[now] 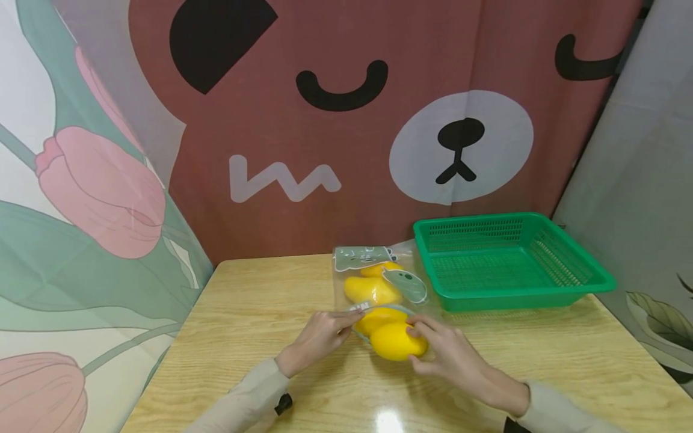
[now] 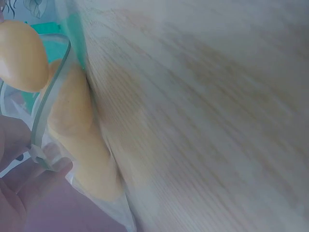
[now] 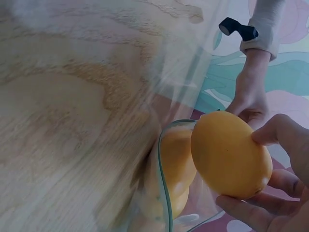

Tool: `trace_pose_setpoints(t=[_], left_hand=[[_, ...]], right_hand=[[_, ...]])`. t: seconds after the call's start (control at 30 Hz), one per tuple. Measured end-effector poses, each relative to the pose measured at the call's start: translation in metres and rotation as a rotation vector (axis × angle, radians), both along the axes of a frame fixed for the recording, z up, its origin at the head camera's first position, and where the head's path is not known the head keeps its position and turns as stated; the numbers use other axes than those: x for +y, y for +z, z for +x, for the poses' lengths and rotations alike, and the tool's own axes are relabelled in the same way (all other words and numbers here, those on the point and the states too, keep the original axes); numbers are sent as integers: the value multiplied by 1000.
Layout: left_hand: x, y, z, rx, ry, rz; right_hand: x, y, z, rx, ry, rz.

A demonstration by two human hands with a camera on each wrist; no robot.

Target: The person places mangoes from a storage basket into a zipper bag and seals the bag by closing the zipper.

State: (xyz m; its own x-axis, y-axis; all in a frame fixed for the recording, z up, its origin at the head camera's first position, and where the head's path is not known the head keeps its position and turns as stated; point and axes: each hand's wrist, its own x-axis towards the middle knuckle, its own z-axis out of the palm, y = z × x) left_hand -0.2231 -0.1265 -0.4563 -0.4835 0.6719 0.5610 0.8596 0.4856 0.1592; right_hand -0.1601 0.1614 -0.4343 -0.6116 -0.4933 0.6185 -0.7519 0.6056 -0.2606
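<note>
A clear zip bag [image 1: 354, 258] with green animal prints lies on the table, its mouth turned toward me. Several yellow mangoes [image 1: 370, 290] are inside it. My left hand [image 1: 319, 337] pinches the left edge of the mouth; the left wrist view has its fingers [image 2: 41, 176] at the corner of the green zip strip [image 2: 49, 99], which is spread apart. In my right hand [image 1: 453, 356] is another mango [image 1: 397, 341], gripped between thumb and fingers right at the bag's mouth. In the right wrist view this mango [image 3: 231, 154] overlaps the bag's opening.
A green plastic basket [image 1: 517, 299] with mesh walls stands at the back right, close beside the bag. The wooden table [image 1: 260, 300] ends at a bear-print curtain [image 1: 357, 222] behind. A tulip-print cloth [image 1: 103, 192] hangs at the left.
</note>
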Motion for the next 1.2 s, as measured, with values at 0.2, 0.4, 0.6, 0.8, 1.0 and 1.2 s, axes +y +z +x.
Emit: trace_pose_setpoints(t=[0.2, 0.4, 0.6, 0.8, 1.0, 1.2], left_hand=[[-1, 0, 1, -20, 25, -14], [0, 1, 1, -23, 32, -24], [0, 2, 3, -18, 33, -23], [0, 1, 3, -9, 29, -21], [-1, 1, 3, -10, 23, -11], [-2, 0, 2, -3, 18, -2]], right_hand=[[-3, -4, -1, 12, 0, 12], [-5, -5, -1, 16, -1, 15], [-8, -4, -1, 11, -15, 14], [-10, -5, -1, -1, -25, 58], [-11, -6, -4, 4, -42, 78], [-13, -8, -8, 39, -29, 98]])
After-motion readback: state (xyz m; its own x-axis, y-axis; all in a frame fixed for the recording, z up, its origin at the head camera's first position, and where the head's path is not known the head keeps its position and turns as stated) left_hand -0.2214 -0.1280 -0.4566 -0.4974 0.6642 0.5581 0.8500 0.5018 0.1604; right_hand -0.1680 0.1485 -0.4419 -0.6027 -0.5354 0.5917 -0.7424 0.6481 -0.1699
